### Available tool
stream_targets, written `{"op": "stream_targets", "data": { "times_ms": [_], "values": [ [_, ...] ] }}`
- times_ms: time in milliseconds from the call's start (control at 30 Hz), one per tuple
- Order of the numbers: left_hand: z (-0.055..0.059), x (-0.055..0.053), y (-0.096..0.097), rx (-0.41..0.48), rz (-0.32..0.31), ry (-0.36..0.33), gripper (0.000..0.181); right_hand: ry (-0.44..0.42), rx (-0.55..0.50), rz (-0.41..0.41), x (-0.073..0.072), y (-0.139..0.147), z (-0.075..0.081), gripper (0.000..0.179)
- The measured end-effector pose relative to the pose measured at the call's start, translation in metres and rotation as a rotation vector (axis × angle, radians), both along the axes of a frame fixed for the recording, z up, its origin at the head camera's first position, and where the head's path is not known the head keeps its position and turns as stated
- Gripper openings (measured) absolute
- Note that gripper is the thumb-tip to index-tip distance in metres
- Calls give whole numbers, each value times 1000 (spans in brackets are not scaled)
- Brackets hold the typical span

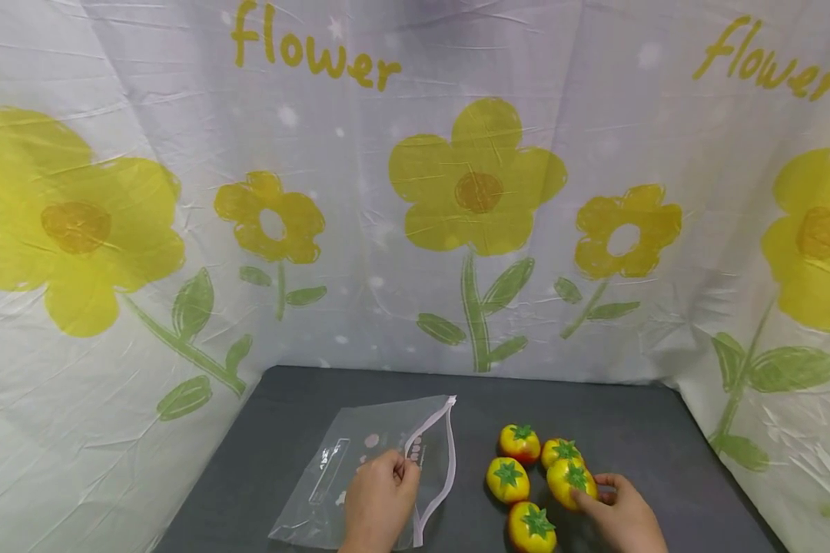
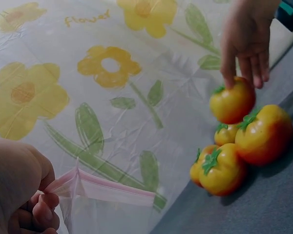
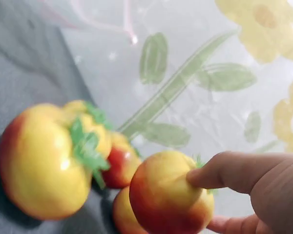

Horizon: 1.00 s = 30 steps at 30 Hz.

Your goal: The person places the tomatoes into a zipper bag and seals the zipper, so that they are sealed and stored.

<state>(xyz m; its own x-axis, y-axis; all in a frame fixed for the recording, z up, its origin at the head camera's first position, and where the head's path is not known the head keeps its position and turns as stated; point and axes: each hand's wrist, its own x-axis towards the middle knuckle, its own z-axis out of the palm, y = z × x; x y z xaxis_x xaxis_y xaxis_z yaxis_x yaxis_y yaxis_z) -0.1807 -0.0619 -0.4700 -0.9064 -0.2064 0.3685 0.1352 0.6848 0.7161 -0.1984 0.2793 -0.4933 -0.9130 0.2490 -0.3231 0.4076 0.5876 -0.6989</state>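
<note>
While pinching zip bag (image 1: pixel 342 453) by its rim in left hand (image 1: pixel 383 495), holding tomato (image 1: pixel 567 484) near four others (image 1: pixel 508 481) in right hand (image 1: pixel 625 513), probably handling light, firm and slick, best gripping round its sides.

Creased pale backdrop (image 1: pixel 360 322), yellow flower designs (image 1: pixel 477 146), green stems (image 1: pixel 476 315) and leaves (image 1: pixel 509 286), yellow "flower" lettering (image 1: pixel 327 61), dark grey tabletop (image 1: pixel 650 430)

You have a flat, dark grey table (image 1: pixel 650 430) in front of you. On your left, a clear plastic bag (image 1: pixel 325 491) lies on it, with a pale pink zip along its open side. To the right of that bag, four yellow and red tomatoes (image 1: pixel 508 480) with green tops sit close together.
</note>
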Motion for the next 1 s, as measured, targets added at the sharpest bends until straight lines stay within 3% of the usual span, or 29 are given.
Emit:
{"op": "stream_targets", "data": {
  "times_ms": [200,433,833,1000],
  "values": [
    [0,0,0,-6,-1,-14,31,94,-215,25,-1,-12,13,84],
    [-1,0,0,-17,4,-20,32,134,-353,65,-3,-42,28,62],
    [-2,2,-1,-5,-1,-21,32,157,-408,165,-8,-94,40,51],
    [-1,1,-1,-9,-5,-20,32,189,-334,241,-10,-109,40,50]
  ]
}}
